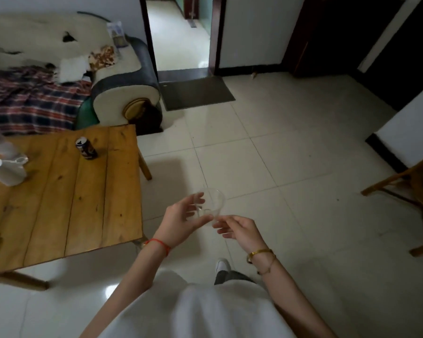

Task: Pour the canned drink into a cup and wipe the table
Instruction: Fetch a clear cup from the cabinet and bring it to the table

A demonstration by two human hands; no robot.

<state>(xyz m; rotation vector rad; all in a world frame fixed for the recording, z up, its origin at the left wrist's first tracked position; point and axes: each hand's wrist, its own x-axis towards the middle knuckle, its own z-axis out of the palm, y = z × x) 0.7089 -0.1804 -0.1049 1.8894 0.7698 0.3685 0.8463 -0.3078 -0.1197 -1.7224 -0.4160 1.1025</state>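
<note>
Both hands on one clear plastic cup (211,206), held in the air off the right edge of the wooden table (66,191), over the floor tiles. Left hand (181,219) wraps it from the left, fingers curled round the wall, thumb under. Right hand (239,230) pinches the cup's lower part with its fingertips; exact contact is hard to read through the clear plastic, so it may only be steadying. Cup looks empty and tilts, mouth away from the person.

Progress: early. The drink can (86,148) stands upright on the table's far side, well apart from the cup, untouched; whether it is opened I cannot tell. Nothing poured, no wiping done. Left to do: set the cup on the table, pour, wipe.

Also on the table: a clear water bottle (4,147) and a white roll of paper (6,173) at the left edge, likely the wiping material. Sofa with plaid blanket (29,98) behind the table. Wooden chair (410,191) far right of the table, out of the way. Nothing blocks the path from the cup to the can.
</note>
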